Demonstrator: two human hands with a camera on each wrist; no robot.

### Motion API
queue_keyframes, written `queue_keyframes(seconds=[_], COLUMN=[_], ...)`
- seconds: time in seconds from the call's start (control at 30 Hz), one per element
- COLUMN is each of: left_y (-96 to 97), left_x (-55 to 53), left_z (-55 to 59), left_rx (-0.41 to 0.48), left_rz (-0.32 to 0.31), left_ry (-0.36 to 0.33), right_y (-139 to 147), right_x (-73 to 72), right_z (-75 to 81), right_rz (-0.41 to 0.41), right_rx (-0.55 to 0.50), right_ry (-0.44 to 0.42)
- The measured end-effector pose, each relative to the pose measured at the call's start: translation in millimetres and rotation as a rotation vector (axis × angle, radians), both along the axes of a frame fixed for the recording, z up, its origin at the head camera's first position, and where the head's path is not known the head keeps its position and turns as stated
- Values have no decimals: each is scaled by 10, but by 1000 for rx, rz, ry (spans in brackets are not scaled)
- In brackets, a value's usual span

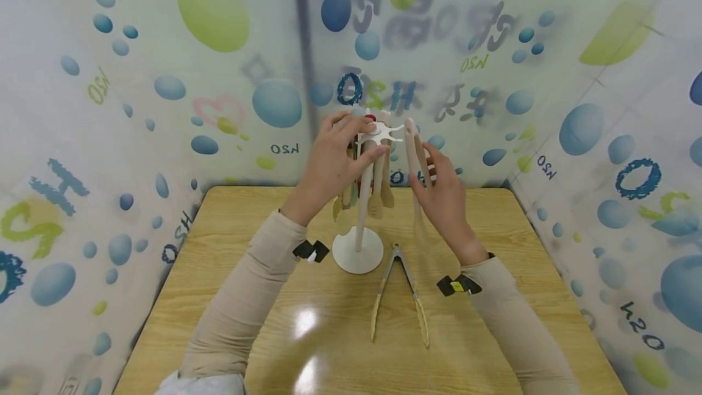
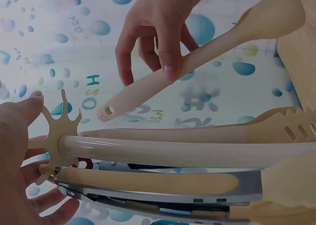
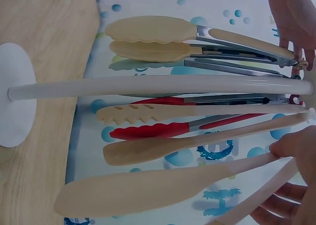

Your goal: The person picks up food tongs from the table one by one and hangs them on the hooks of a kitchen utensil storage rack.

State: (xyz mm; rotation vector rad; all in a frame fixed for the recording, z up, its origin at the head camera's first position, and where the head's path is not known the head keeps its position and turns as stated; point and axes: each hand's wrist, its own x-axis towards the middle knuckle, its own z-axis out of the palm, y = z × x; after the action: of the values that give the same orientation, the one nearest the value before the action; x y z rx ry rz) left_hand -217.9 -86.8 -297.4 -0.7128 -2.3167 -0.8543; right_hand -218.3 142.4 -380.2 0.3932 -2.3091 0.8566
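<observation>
A white utensil stand (image 1: 362, 212) rises from a round base. At its hooked top my left hand (image 1: 337, 148) holds the crown, fingers over it and thumb along the near side. My right hand (image 1: 444, 197) is just right of the stand, pinching a cream spatula (image 2: 212, 55) by its handle, apart from the hooks. A second cream handle (image 3: 261, 193) passes by the same fingers; its far end is out of view. From the stand hang cream tongs (image 3: 153, 28), red-tipped tongs (image 3: 150, 131), a slotted cream server (image 3: 148, 112) and a cream turner (image 3: 133, 152).
Metal tongs with cream tips (image 1: 422, 319) lie spread on the wooden table (image 1: 230, 309), in front of the stand's base. Behind the table and along both sides stand walls (image 1: 230, 78) printed with bubbles and letters.
</observation>
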Motion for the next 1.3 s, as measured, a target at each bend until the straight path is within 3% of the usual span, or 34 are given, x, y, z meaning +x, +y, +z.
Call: queue_keyframes(seconds=[0.27, 0.63, 1.07, 1.3], left_y=[6, 64, 135, 158], left_x=[13, 19, 13, 20], left_z=[11, 2, -26, -27], left_rx=[35, 39, 19, 26], left_rz=[-8, 43, 98, 98], left_ry=[-48, -31, 48, 51], right_y=[-22, -75, -132, -157], right_x=[-6, 42, 50, 41], right_z=[113, 231, 191, 150], right_rz=[16, 16, 5, 14], right_rx=[-2, 50, 75, 53], right_ry=[13, 87, 145, 133])
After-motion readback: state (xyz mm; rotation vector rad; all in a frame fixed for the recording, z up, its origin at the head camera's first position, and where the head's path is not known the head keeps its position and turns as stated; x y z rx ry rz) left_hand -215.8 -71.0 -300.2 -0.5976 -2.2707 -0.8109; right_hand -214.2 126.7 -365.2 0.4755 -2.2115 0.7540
